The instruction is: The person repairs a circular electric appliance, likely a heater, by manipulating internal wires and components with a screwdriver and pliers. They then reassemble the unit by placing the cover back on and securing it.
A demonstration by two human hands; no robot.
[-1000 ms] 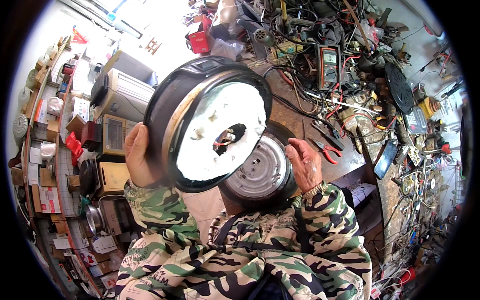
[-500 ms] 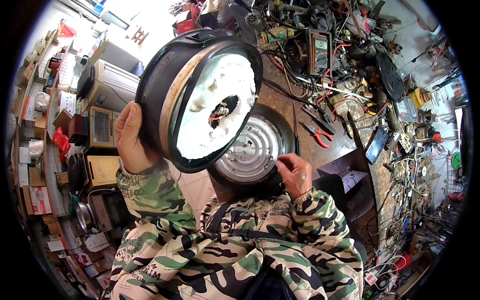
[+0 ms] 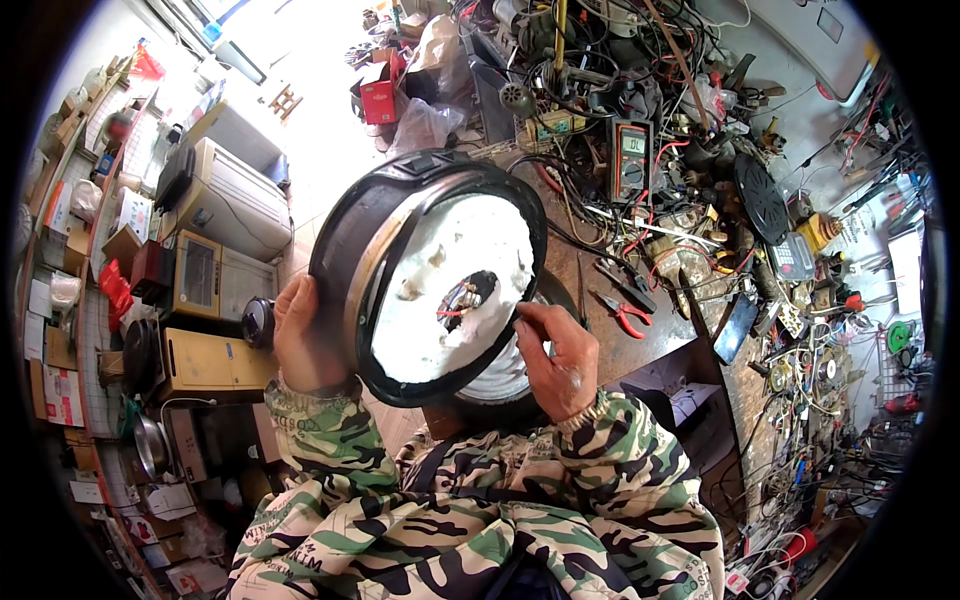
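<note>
While the left hand [image 3: 308,335] grasps the white-lined black lid [image 3: 412,322] above the dished metal base [image 3: 495,381], by the bench's [image 3: 655,347] near left corner, the right hand [image 3: 562,366] bends its fingers at the lid's edge, pinch unclear; the two parts are already apart, wires [image 3: 452,302] exposed, nothing closed yet.

Pliers [image 3: 629,318] lie on the workbench [image 3: 662,330], right of the housing [image 3: 345,250].

"What colours has the round housing [image 3: 335,250]?"
"Black, with white filling [image 3: 420,335] and a brownish band [image 3: 380,248]."
"And the sleeves [image 3: 630,450]?"
"Camouflage: green, black, beige."
"The pliers [image 3: 627,318]?"
"Red-handled. The metal plate [image 3: 500,378] below looks silver-grey, though it's mostly hidden."
</note>
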